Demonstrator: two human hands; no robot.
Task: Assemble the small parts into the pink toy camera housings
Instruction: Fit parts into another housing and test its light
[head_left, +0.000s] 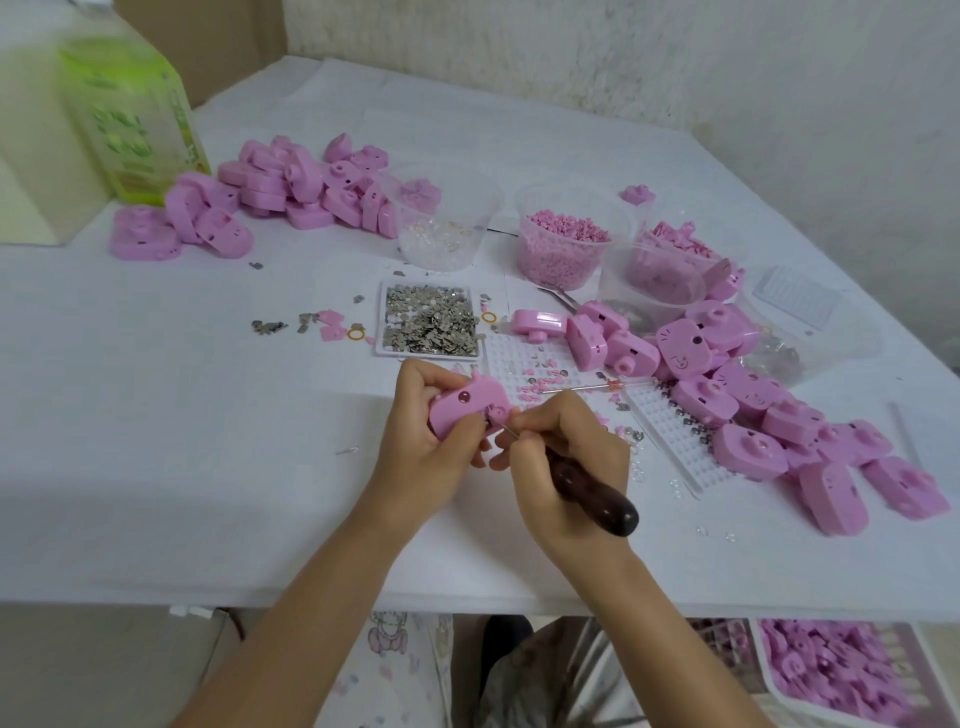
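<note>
the white desk (156, 467) fills most of the frame, its near edge running across the lower part. a big translucent jug with a green label (130, 114) stands at the upper left, blurred. two heaps of pink camera housings lie on the desk: one pile (291, 192) in the upper left just right of the jug, and a longer pile (753, 405) spreading down the right side. below the desk edge at the lower right, a tray of more pink parts (841, 670) sits on the floor level.

across the upper middle stand clear plastic tubs: one with clear bits (441, 228), one heaped with tiny pink pieces (561, 244), and another with larger pink parts (670, 254) to its right. in front of them a small white tray of grey metal pieces (428, 322) lies flat, and just right of it a white gridded board (524, 364) with scattered small parts.

near the centre, the left hand (421, 441) has its grip clamped around one pink housing (467, 405), held above the desk with its lens side up. the right hand (566, 457) has its grip closed on a dark-handled tool (592, 488), whose thin metal tip touches the housing's lower right edge. a few loose metal bits (270, 326) and a yellow ring (356, 334) lie left of the metal tray.
</note>
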